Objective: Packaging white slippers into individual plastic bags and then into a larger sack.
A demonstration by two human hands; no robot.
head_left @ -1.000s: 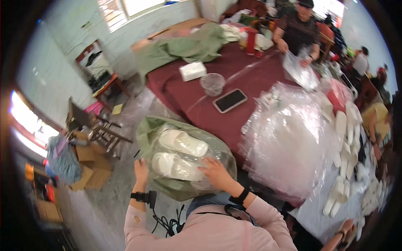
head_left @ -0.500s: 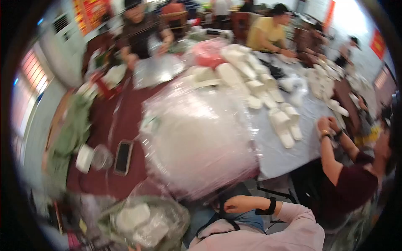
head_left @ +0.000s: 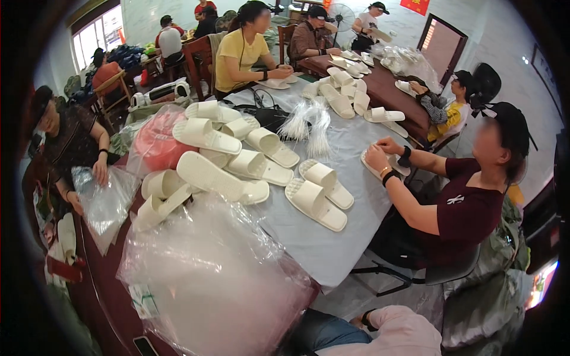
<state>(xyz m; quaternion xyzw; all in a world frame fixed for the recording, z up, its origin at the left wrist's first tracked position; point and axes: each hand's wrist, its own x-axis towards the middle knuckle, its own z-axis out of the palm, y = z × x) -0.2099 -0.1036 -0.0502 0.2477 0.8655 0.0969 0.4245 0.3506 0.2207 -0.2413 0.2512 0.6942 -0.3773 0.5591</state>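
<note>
My right hand (head_left: 358, 321) shows only in part at the lower edge, beside my jeans (head_left: 323, 329), below a black wristband and a pink sleeve (head_left: 398, 332). Its fingers are hidden, so what it holds, if anything, does not show. My left hand is out of view. Closest in front of me lies a big pile of clear plastic bags (head_left: 208, 279) on the dark red table (head_left: 110, 288). Beyond it, cream slippers (head_left: 222, 178) are heaped, and a pair of slippers (head_left: 317, 202) lies apart on the pale table cover (head_left: 356, 255).
A co-worker (head_left: 454, 196) at right handles a slipper. Another person (head_left: 77, 148) at left holds clear bags (head_left: 107, 202). Further back sits a person in yellow (head_left: 243, 56). White ties (head_left: 306, 127) and a pink bundle (head_left: 157, 142) lie on the table. A phone (head_left: 144, 346) is near the lower edge.
The view has swung to the right, so the bags and slippers sit further left in it. My right hand, whose fingers showed curled over my lap, is now mostly hidden.
</note>
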